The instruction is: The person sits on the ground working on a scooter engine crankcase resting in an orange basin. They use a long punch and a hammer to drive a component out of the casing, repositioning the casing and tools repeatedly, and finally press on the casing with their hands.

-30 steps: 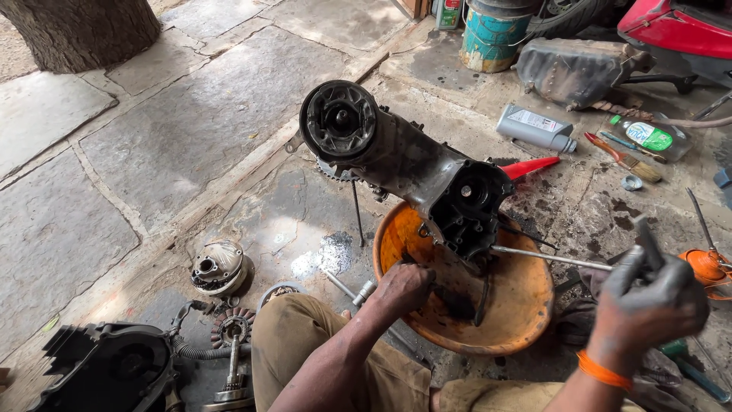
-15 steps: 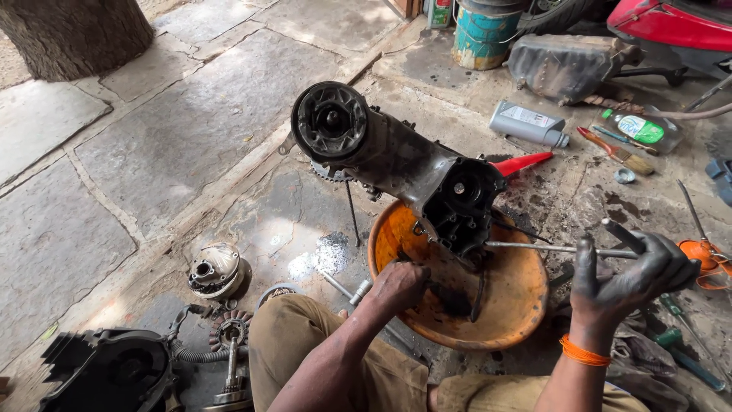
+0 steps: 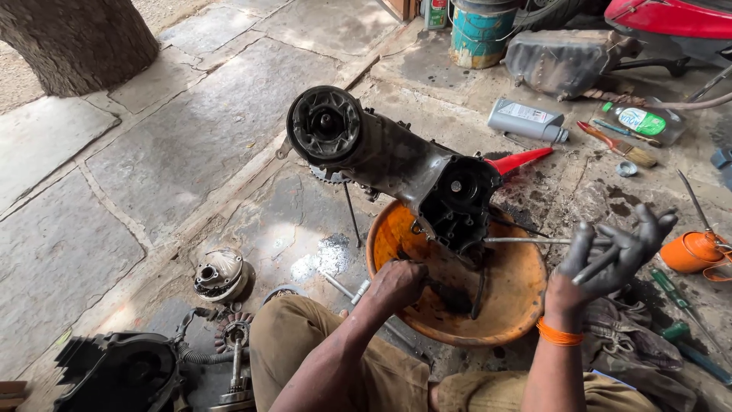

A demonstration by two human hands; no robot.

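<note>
A greasy scooter engine case [image 3: 396, 160] is seen propped at an angle over an orange basin [image 3: 518, 305] on a stone-paved floor, its lower end resting inside the basin. The left hand [image 3: 396, 284] is curled down into the basin just below the case; what the fingers grip cannot be told. The right hand [image 3: 610, 255], blackened with oil, is raised to the right of the basin, its fingers spread wide with a thin metal rod [image 3: 534, 241] lying loosely across them; the rod's far end reaches the case. A grey oil bottle [image 3: 526, 120], a red funnel [image 3: 522, 160] and an orange oil can [image 3: 690, 250] are scattered nearby. A black engine cover [image 3: 122, 374] lies at lower left.
</note>
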